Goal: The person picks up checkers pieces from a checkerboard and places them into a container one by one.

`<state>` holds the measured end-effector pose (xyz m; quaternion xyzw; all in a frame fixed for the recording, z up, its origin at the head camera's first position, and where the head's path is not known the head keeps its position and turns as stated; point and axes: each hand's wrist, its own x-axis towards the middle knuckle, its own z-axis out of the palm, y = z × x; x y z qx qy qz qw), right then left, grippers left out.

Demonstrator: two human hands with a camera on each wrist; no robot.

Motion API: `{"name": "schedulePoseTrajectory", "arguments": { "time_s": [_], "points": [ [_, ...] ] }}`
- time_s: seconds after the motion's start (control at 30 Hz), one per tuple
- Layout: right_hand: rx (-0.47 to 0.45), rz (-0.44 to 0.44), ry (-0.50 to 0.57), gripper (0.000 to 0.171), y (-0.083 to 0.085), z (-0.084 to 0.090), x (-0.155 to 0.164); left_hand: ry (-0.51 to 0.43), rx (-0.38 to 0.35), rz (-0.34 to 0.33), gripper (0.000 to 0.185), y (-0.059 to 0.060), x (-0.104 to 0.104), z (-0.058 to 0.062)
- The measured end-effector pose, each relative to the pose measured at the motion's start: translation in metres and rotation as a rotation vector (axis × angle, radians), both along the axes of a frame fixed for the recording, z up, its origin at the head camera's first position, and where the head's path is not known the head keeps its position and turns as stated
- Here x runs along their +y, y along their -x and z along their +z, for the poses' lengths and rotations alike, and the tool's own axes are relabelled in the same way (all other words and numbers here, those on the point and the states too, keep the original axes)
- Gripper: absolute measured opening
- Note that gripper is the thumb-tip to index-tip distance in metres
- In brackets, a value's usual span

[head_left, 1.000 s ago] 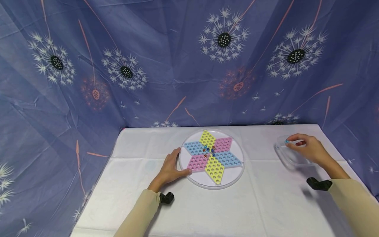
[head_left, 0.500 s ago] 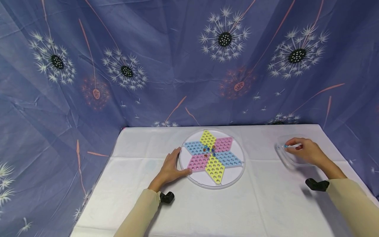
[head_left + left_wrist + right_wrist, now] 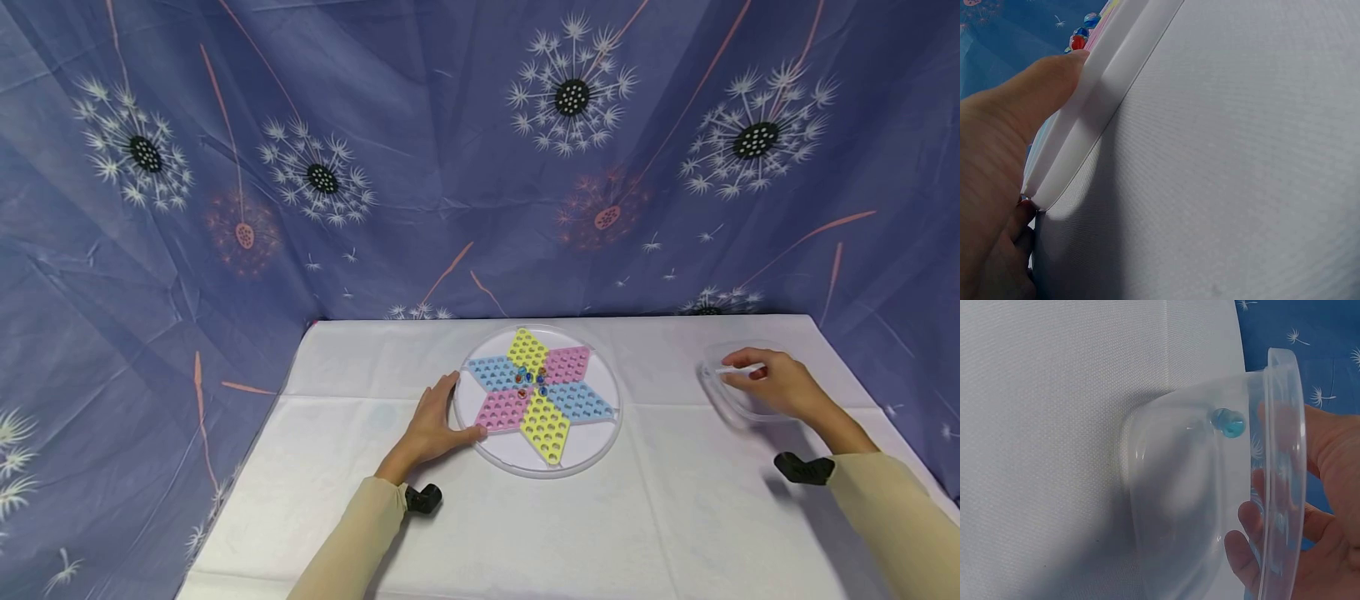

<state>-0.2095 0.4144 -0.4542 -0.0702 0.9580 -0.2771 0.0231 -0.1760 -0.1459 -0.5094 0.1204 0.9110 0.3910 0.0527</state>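
A round white board (image 3: 512,454) with a star of yellow, pink and blue pitted diamonds lies mid-table. Several marbles (image 3: 531,379) sit at its centre. My left hand (image 3: 437,425) rests against the board's left rim (image 3: 1104,94), with the thumb lying on top of it and the fingers along the edge. My right hand (image 3: 778,385) reaches into a clear plastic container (image 3: 722,402) at the right. In the right wrist view a blue marble (image 3: 1228,422) lies in that container (image 3: 1172,506), apart from my fingers (image 3: 1335,462), which hold nothing.
A white cloth (image 3: 660,500) covers the table. A blue dandelion-print curtain (image 3: 375,167) hangs close behind and at both sides. Black camera mounts sit on my left wrist (image 3: 423,498) and right wrist (image 3: 802,468). The table's right edge runs just past the container.
My right hand has come down into the container and let go of the blue marble it was pinching. The left hand and the board have not moved.
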Motion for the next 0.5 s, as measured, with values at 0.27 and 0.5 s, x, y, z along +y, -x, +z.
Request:
{"name": "schedulePoseTrajectory", "arguments": {
  "time_s": [0.27, 0.5],
  "points": [
    [0.028, -0.001, 0.01, 0.044, 0.0007, -0.0019, 0.0009, 0.016, 0.008, -0.012, 0.112, 0.0006, -0.0003, -0.0008],
    [0.05, 0.002, 0.017, 0.042, 0.0004, -0.0023, 0.0008, 0.015, 0.01, -0.009, 0.112, 0.0005, -0.0004, -0.0011]
  ]
}}
